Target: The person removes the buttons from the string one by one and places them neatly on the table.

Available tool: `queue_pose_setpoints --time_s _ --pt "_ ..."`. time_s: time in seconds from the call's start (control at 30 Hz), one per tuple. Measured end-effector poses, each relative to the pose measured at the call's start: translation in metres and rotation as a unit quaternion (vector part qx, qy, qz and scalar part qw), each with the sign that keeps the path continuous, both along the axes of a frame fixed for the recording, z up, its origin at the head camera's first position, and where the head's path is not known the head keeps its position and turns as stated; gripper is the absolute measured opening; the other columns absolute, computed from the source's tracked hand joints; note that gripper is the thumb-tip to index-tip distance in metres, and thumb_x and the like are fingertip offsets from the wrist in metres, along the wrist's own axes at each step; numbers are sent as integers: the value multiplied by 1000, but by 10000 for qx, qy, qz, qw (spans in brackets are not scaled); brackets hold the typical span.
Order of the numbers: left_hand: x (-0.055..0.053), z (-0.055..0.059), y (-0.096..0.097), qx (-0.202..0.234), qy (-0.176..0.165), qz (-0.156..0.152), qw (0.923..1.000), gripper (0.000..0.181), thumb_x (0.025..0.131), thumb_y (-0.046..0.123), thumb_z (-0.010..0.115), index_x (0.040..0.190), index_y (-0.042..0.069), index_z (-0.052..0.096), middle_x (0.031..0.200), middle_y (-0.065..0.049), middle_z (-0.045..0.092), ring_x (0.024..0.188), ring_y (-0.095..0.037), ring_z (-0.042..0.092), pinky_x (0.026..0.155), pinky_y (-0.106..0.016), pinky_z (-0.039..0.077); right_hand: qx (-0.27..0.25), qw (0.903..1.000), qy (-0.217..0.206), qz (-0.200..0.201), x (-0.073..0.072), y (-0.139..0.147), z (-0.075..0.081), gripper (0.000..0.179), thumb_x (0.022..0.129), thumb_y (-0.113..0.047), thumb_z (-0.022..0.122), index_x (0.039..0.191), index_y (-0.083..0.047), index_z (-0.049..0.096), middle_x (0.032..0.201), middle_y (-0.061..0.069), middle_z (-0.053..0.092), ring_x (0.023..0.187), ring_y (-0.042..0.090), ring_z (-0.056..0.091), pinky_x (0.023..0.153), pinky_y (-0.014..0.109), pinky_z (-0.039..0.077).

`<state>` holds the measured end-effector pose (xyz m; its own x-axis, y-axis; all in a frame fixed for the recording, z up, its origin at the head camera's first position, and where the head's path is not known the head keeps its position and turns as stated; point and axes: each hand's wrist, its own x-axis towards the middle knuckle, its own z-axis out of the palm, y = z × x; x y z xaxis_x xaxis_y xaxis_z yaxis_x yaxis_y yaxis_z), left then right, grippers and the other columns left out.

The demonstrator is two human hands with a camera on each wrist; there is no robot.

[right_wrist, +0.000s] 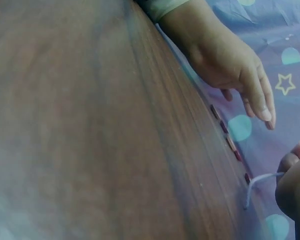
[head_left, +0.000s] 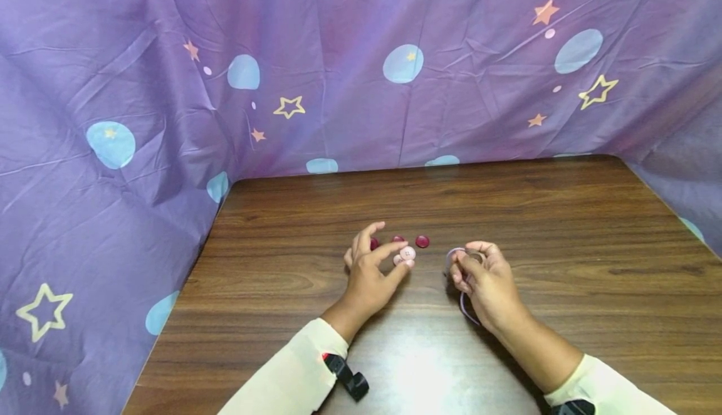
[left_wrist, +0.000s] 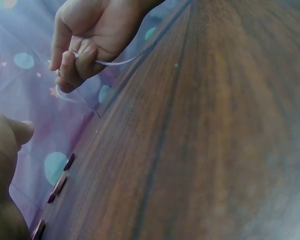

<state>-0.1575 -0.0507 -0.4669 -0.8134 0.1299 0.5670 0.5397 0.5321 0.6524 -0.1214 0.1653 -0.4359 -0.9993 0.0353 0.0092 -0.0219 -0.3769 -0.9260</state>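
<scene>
In the head view my left hand (head_left: 366,277) pinches a pale pink button (head_left: 407,252) between thumb and index finger, with the other fingers spread. Just behind it another pale pink button (head_left: 397,260) lies partly covered. Dark red buttons rest on the table beyond: one (head_left: 422,241) in full view, one (head_left: 398,239) partly hidden, one (head_left: 374,244) behind my left fingers. My right hand (head_left: 489,283) holds a thin lilac cord (head_left: 464,305) in its fingertips. One end of the cord loops forward, and the rest trails under the palm.
The brown wooden table (head_left: 271,233) reaches back to a purple curtain (head_left: 350,114) printed with stars and dots, which also hangs along both sides. A black strap (head_left: 346,377) sits on my left sleeve. Bright glare shows on the table's near part.
</scene>
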Motion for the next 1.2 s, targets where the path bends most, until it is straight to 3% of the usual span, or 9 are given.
queue_pose_setpoints --time_s 0.1,0.3,0.47,0.77,1.2 --pt "-1 -1 0 -7 8 -5 10000 34 87 24 89 120 18 83 158 -14 53 148 -41 44 113 -66 27 249 9996 -71 74 -1 0 0 15 112 4 44 119 -9 40 89 -6 62 68 6 54 56 15 38" --pt "1 5 2 -61 -316 -91 9994 35 88 24 89 121 17 83 160 -15 52 150 -44 41 113 -69 26 605 9978 -233 122 -1 1 3 15 110 6 46 122 -2 51 86 -3 58 70 8 53 57 17 40" --pt "0 4 5 -94 -453 -61 9989 35 87 24 89 121 16 84 159 -15 52 150 -44 41 113 -70 24 727 9964 -428 129 0 6 4 22 111 3 49 121 -11 62 84 -3 60 68 8 55 56 17 42" --pt "0 8 17 -634 -718 151 9953 31 89 28 89 118 21 85 158 -16 56 154 -39 43 123 -77 16 598 9965 -499 299 3 16 0 22 110 0 56 119 -18 64 83 -4 62 68 7 58 56 16 44" --pt "-2 10 31 -1241 -731 317 9891 28 89 31 89 115 21 86 160 -17 55 159 -46 38 123 -84 14 119 9991 -204 354 9 33 -7 20 109 1 59 114 -15 70 84 -6 67 66 6 59 54 16 43"
